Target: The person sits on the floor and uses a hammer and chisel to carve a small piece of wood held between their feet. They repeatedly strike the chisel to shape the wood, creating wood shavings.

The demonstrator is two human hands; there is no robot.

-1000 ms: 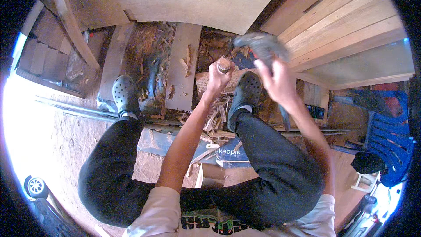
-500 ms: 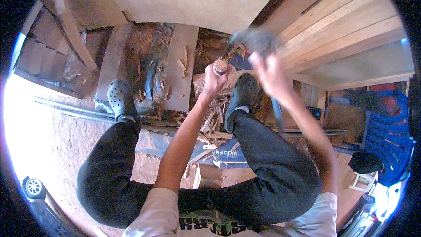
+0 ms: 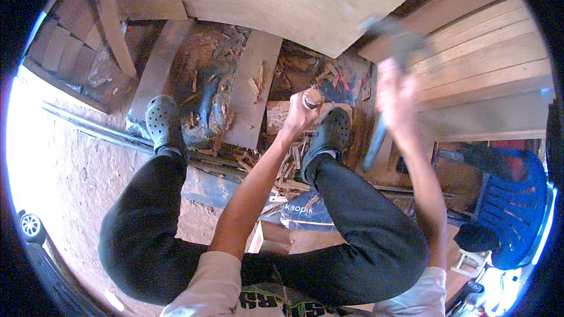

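My left hand is closed around an upright chisel; only the round wooden butt of its handle shows, and its blade is hidden below the fist. A rough-faced block of wood lies under that hand, beside my clog-shod right foot. Up and to the right, my right hand grips a hammer with a dark head and a bluish handle. Hammer and right hand are blurred by motion, and the head is well apart from the chisel's butt.
Wood chips litter the ground between my feet. A flat plank lies left of the block, under a large pale board. Stacked planks stand at right, beyond them a blue plastic chair.
The hammer and my right hand have moved up and to the right, away from the chisel. My left hand keeps its hold on the chisel. The whole view has shifted slightly.
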